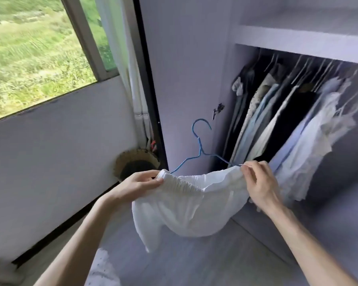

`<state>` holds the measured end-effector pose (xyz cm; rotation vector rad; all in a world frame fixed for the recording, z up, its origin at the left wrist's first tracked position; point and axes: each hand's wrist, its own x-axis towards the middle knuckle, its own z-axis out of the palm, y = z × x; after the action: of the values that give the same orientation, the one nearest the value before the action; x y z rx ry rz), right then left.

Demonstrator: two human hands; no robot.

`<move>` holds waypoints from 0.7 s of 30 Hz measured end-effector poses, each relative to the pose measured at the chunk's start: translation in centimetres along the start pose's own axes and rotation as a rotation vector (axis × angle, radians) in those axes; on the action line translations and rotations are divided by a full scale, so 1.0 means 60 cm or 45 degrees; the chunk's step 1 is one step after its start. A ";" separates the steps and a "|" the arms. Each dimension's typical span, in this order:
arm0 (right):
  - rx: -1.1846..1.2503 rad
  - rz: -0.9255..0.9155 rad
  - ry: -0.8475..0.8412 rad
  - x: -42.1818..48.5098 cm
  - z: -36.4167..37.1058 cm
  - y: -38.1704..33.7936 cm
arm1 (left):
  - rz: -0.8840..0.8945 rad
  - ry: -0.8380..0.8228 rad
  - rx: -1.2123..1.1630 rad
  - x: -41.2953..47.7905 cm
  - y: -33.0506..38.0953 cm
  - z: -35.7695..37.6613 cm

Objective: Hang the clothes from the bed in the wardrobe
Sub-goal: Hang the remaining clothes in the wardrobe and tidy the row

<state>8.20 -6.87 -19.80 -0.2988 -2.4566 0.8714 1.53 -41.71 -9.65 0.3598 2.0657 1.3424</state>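
A white garment [186, 211] with an elastic waistband hangs from a blue wire hanger [201, 149] in front of the open wardrobe [298, 40]. My left hand [139, 184] grips the left end of the waistband over the hanger's arm. My right hand [260, 186] pinches the right end of the waistband at the hanger's tip. The hanger's hook points up, free of the rail. The rail itself is hidden under the wardrobe shelf.
Several hung clothes [293, 124] fill the wardrobe at the right. A woven basket [135, 164] stands in the corner by the wardrobe's side panel [184, 79]. A window [35, 48] and low wall are at the left. White fabric [103, 269] lies near the bottom edge.
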 end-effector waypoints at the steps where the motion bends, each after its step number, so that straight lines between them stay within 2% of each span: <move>1: -0.016 0.043 0.025 -0.001 -0.016 0.013 | 0.000 -0.098 -0.031 0.020 0.013 0.004; 5: -0.147 0.119 0.205 -0.011 -0.103 0.072 | -0.031 -0.367 -0.151 0.099 0.078 0.054; 9: -0.326 0.236 0.334 -0.024 -0.190 0.134 | 0.060 -0.438 -0.123 0.165 0.166 0.141; 14: -0.398 0.536 0.310 -0.015 -0.285 0.217 | 0.178 -0.625 -0.150 0.234 0.248 0.274; 16: -0.416 0.596 0.410 0.008 -0.329 0.230 | 0.200 -0.653 -0.163 0.263 0.260 0.330; 18: -0.500 0.555 0.626 0.052 -0.382 0.230 | 0.194 -0.655 -0.157 0.299 0.265 0.387; 21: -0.660 0.361 0.892 0.140 -0.472 0.219 | 0.134 -0.526 -0.214 0.353 0.276 0.469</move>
<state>16.67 21.15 -6.08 -0.9711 -1.9419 0.1460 1.76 -2.80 -10.27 0.6220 1.6022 1.3590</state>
